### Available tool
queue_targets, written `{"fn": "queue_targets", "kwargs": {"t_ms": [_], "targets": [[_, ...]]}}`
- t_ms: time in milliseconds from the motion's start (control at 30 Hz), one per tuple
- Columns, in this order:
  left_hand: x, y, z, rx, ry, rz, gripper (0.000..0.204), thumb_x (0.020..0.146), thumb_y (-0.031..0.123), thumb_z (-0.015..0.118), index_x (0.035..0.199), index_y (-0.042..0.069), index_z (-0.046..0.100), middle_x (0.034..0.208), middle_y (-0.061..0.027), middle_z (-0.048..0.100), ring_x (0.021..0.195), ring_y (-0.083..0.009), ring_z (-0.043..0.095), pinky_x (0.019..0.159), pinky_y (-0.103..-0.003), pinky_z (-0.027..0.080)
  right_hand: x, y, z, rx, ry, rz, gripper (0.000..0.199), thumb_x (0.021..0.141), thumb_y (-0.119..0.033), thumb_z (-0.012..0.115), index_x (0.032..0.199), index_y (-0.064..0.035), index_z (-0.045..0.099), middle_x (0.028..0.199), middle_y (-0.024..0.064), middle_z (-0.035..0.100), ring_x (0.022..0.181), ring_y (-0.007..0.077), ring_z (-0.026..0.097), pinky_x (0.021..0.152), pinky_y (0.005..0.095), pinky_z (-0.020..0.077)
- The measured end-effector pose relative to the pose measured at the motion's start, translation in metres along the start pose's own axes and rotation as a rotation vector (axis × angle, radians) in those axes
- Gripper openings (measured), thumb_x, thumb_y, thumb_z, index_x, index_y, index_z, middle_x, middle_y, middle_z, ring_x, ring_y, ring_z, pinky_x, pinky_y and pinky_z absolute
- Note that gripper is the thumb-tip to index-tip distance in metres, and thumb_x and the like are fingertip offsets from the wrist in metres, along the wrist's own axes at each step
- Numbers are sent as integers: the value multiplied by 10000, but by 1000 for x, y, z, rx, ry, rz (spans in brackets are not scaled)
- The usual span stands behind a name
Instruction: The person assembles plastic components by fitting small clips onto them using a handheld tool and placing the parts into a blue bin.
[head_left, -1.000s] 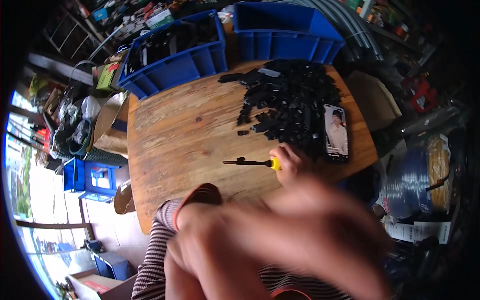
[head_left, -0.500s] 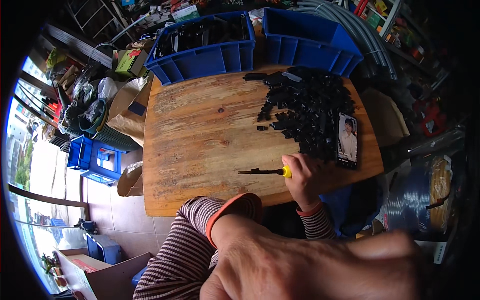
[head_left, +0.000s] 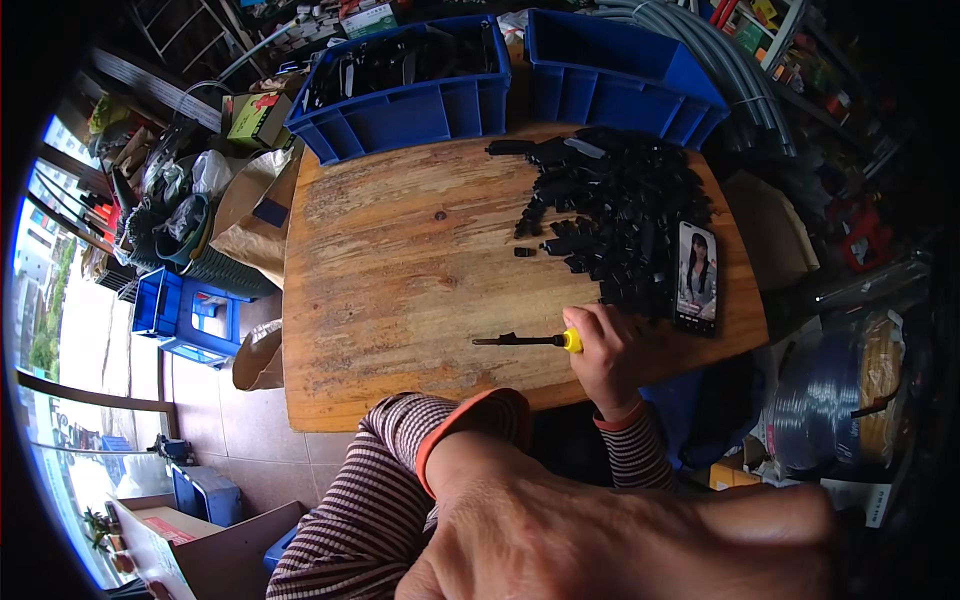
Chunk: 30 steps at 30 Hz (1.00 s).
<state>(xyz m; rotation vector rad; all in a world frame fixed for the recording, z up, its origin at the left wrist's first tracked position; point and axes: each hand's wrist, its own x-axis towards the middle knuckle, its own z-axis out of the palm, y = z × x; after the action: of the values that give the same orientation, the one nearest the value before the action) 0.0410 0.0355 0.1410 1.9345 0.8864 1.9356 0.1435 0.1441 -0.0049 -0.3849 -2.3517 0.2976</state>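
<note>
My right hand [head_left: 606, 358] is closed round the yellow handle of a slim tool [head_left: 530, 341]. Its dark shaft and greyish tip point left, over the near part of the wooden table [head_left: 390, 270]; its exact kind is unclear. Close to the camera, my left hand [head_left: 600, 530] fills the lower middle, back of the hand showing. Its fingers are blurred or out of sight, so its grip is hidden. Beyond my right hand lies a heap of small black plastic parts [head_left: 620, 205]. One small black piece [head_left: 524, 252] sits apart, left of the heap.
Two blue bins line the table's far edge: the left bin [head_left: 420, 112] holds black parts, the right bin [head_left: 625, 95] stands beside it. A lit phone [head_left: 697, 278] rests at the heap's right. Paper bags [head_left: 255, 225] and a blue crate [head_left: 200, 318] are left of the table.
The picture on the phone has changed. My view has shifted very slightly; both hands and the tool stay almost where they were.
</note>
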Motion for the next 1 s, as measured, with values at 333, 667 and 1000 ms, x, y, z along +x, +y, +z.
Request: {"fn": "queue_targets", "kwargs": {"t_ms": [333, 667, 1000], "targets": [[4, -3, -5, -55, 9, 40, 278, 904, 237, 561, 1015, -2, 649, 968, -147, 643, 874, -268, 624, 778, -367, 515, 2, -1, -1, -31, 13, -24, 318, 679, 92, 618, 965, -45, 632, 847, 59, 602, 789, 233, 619, 681, 342, 487], [15, -4, -19, -102, 29, 62, 261, 899, 216, 563, 1012, -7, 637, 975, -152, 639, 875, -265, 627, 773, -359, 519, 4, -4, 1, -9, 15, -23, 312, 678, 100, 618, 953, -46, 633, 834, 61, 595, 771, 237, 612, 671, 348, 482], [20, -7, -23, -161, 46, 81, 245, 893, 195, 564, 1009, -12, 625, 982, -157, 636, 876, -261, 631, 769, -350, 524, 2, -2, 4, 11, 32, -15, 319, 668, 106, 624, 945, -50, 636, 823, 54, 590, 755, 228, 603, 657, 344, 472]]}}
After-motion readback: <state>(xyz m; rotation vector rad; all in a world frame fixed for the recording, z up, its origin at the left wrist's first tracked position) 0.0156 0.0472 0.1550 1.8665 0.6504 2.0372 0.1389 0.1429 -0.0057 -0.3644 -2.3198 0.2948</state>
